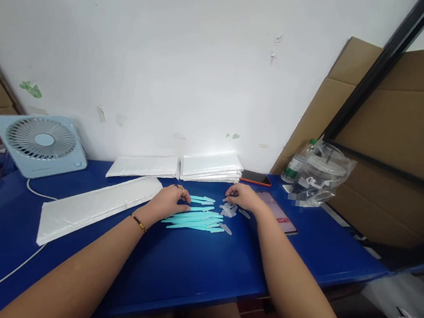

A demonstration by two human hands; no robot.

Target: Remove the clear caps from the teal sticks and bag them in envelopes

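Observation:
A loose pile of thin turquoise plastic sticks (195, 219) lies on the blue table (171, 270). My left hand (168, 201), with a ring and a gold bracelet, rests curled at the pile's left end, fingertips touching the sticks. To the right lies a small heap of clear plastic caps (228, 210). My right hand (243, 196) hovers over those caps with fingers bent in a pinch; what it pinches is too small to make out.
White padded bags lie to the left (95, 206) and stacked at the back (211, 166). A blue desk fan (41, 143) stands at the far left. Two phones (255, 177) (280, 213) lie right of my hand. A bagged bottle (317, 175) and cardboard (399, 122) stand to the right.

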